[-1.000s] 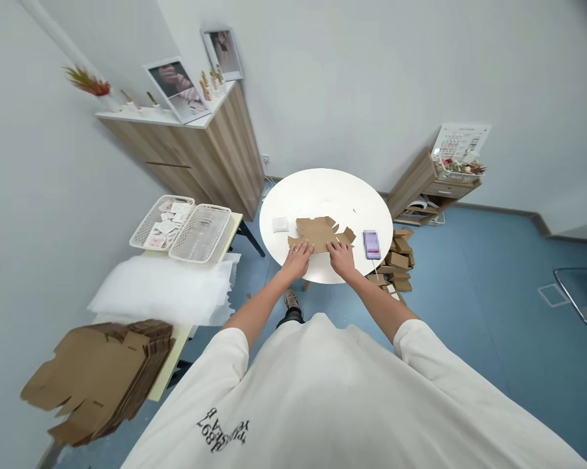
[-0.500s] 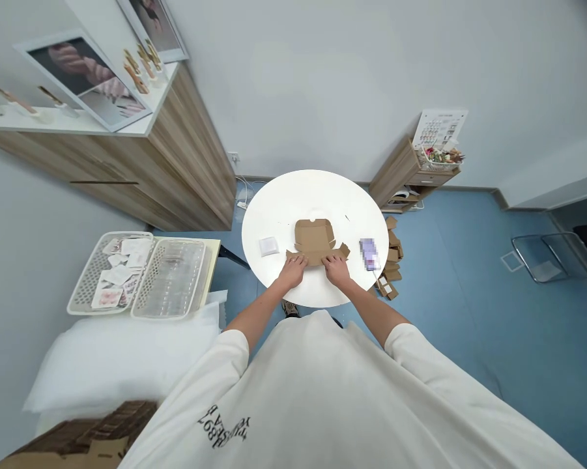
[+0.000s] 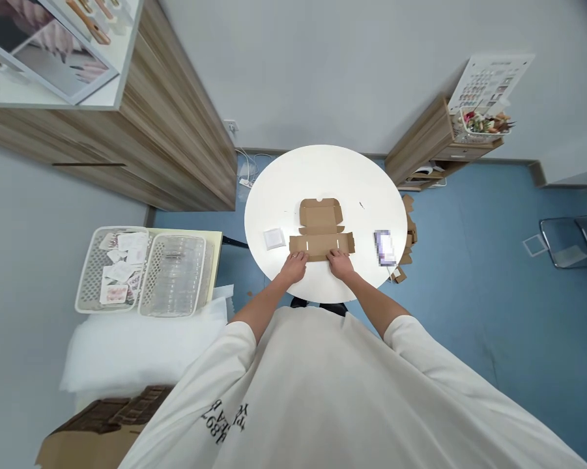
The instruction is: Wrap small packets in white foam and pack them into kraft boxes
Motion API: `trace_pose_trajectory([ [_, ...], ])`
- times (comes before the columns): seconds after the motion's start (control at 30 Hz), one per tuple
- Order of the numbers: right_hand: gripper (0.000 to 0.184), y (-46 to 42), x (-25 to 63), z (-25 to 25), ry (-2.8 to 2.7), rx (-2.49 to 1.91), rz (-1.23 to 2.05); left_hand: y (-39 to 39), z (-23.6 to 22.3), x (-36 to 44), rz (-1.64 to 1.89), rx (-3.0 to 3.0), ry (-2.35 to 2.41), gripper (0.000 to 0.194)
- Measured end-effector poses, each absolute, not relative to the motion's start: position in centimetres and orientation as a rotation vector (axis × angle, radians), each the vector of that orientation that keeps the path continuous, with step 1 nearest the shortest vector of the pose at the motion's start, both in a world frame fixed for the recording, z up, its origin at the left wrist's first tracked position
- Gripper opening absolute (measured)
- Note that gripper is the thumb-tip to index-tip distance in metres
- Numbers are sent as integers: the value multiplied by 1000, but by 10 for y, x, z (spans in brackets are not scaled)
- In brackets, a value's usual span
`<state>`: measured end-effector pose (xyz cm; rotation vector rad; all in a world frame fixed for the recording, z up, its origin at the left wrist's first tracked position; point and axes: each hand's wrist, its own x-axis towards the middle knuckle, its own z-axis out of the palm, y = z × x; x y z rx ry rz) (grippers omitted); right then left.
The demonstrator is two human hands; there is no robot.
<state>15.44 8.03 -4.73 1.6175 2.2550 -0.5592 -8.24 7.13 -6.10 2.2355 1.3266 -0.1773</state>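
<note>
An unfolded brown cardboard box (image 3: pixel 321 213) lies on the white round table (image 3: pixel 268 189), its notched lid panel pointing away from me. Two pale slots show in its near panel, and small flaps stick out at both sides. My left hand (image 3: pixel 294 266) grips the near edge at the left, fingers bent over the cardboard. At the right of that same edge, my right hand (image 3: pixel 341 264) holds on in a like way. Both thumbs are hard to make out. A flat white packet (image 3: pixel 274 238) lies left of the box, and a blurred-out purple item (image 3: pixel 385 248) lies to the right.
Flattened cardboard pieces (image 3: pixel 410 231) are on the floor right of the table. To my left stand two white baskets, one with paper packets (image 3: pixel 122 267), one with clear plastic pieces (image 3: pixel 176 273). A wooden cabinet (image 3: pixel 186 117) rises behind them. A metal-framed chair (image 3: pixel 567 241) stands far right.
The box's near panel has opened out flatter, so its two slots now show. Both hands stay at the near edge. My view has shifted.
</note>
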Motion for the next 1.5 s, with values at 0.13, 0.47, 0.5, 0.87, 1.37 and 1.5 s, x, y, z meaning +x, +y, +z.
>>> trace_pose_trajectory([
  [0.13, 37, 91, 162, -51, 2278, 1589, -647, 71, -62, -83, -178, 2214, 1352, 61],
  [0.47, 33, 116, 177, -47, 2322, 1462, -734, 118, -51, -25, -244, 2219, 1387, 41],
  [0.5, 33, 117, 177, -47, 2324, 1451, -730, 123, -50, -21, -256, 2198, 1380, 40],
  [0.87, 38, 188, 200, -49, 2247, 2116, -744, 130, -58, -11, -286, 2052, 1438, 49],
  [1.37, 40, 215, 208, -46, 1846, 2466, -1424, 130, -47, -10, -232, 2035, 1455, 76],
  [1.5, 38, 208, 210, -43, 1868, 2434, -1345, 134, -42, -8, -309, 2038, 1459, 76],
])
